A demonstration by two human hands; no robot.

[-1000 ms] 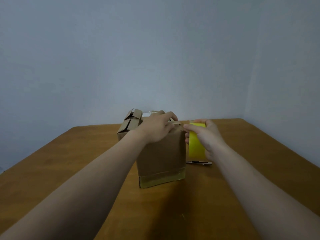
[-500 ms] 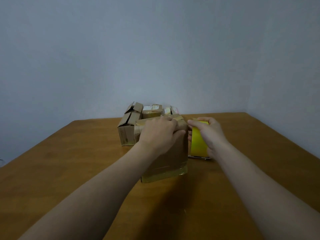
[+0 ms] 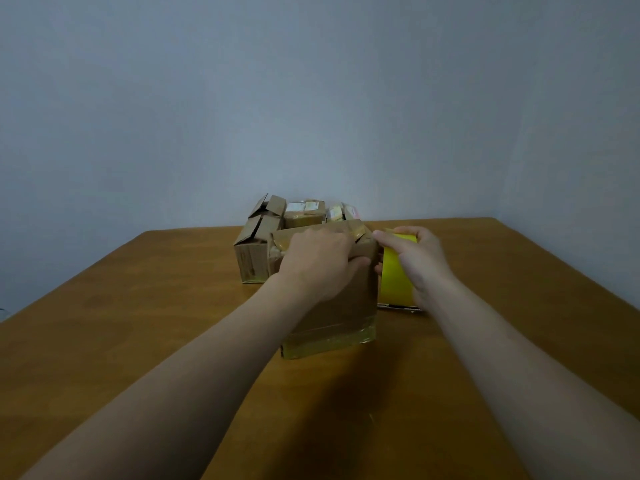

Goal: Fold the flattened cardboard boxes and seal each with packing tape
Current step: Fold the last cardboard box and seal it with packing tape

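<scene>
A brown cardboard box (image 3: 346, 317) stands upright on the wooden table (image 3: 138, 323), with glossy tape along its bottom edge. My left hand (image 3: 320, 261) lies over the box's top near corner, fingers curled over the closed flaps. Right beside the box, my right hand (image 3: 415, 261) grips a yellow roll of packing tape (image 3: 396, 282), its thumb and fingers at the box's upper right edge. Whether tape runs from the roll onto the box is hidden by my hands.
Behind the box stand several smaller cardboard boxes (image 3: 256, 247), some with open flaps, some with labels (image 3: 304, 214). A thin flat tool (image 3: 401, 308) lies on the table under the tape roll. Grey walls close off the far and right sides.
The view has tilted down, so the boxes behind are seen. My left hand slid from the top's middle toward the near right corner. The right hand stays with the roll at the box's edge.
</scene>
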